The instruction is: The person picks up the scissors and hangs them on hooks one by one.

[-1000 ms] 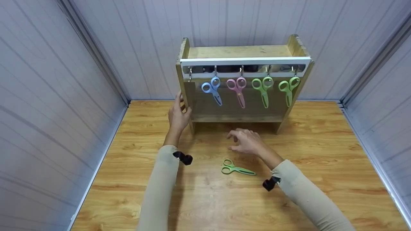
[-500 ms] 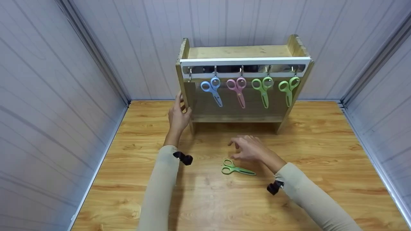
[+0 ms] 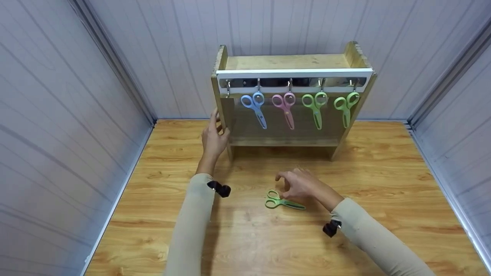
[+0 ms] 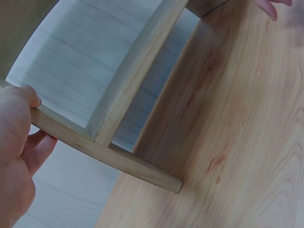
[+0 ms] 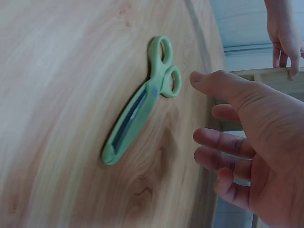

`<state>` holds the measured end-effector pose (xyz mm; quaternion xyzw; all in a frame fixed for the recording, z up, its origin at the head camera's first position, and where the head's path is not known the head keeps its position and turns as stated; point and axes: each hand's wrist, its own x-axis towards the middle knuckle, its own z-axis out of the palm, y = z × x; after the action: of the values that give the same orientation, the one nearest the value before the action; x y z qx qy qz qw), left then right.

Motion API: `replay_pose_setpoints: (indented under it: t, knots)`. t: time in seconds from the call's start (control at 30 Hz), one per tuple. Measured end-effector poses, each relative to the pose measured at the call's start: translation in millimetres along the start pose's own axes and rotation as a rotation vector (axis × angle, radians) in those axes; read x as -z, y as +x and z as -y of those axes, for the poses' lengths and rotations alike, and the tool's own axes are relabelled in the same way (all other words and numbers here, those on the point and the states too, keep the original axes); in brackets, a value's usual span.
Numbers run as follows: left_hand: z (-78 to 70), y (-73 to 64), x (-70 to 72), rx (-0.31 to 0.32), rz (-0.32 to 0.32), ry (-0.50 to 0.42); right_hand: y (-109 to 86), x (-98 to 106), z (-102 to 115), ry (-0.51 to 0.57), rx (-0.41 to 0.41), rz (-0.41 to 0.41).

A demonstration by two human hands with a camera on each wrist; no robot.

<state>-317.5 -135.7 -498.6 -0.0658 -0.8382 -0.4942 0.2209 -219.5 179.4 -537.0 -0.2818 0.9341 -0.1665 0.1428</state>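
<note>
My left hand (image 3: 215,140) grips the left side board of a wooden rack (image 3: 285,61). In the left wrist view the thumb lies on one face of the board (image 4: 71,128) and fingers on the other. Green scissors (image 3: 285,202) lie flat on the wood-grain surface, handle loops to the left. Just above them hovers my right hand (image 3: 301,184), its fingers loosely bent and holding nothing. The right wrist view shows the thumb near the scissors' loops (image 5: 166,57), apart from them.
From hooks on the rack's white rail (image 3: 291,71) hang blue scissors (image 3: 260,116), pink scissors (image 3: 287,112) and two green pairs, one in the middle right (image 3: 316,111) and one at the far right (image 3: 346,111). The leftmost hook (image 3: 228,90) is bare. Panelled walls stand around.
My right hand has come down and toward me, closer to the green scissors on the surface. The hanging blue scissors have swung slightly. My left hand stays on the rack's side board.
</note>
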Motion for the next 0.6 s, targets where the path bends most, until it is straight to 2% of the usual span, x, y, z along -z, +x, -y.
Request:
replay_pose_setpoints:
  t: [0.1, 0.37, 0.6]
  knots:
    - [-0.9, -0.4, -0.1, -0.003, -0.004, -0.005, -1.7, -1.0, -1.5, 0.011, -0.020, 0.023]
    - [-1.1, -0.5, -0.1, 0.004, 0.001, -0.019, -4.2, -0.9, -6.4, -0.057, -0.004, 0.069]
    - [-0.8, -0.9, -0.1, 0.028, 0.017, 0.013, -7.7, -3.2, -10.4, -0.118, -0.009, 0.119]
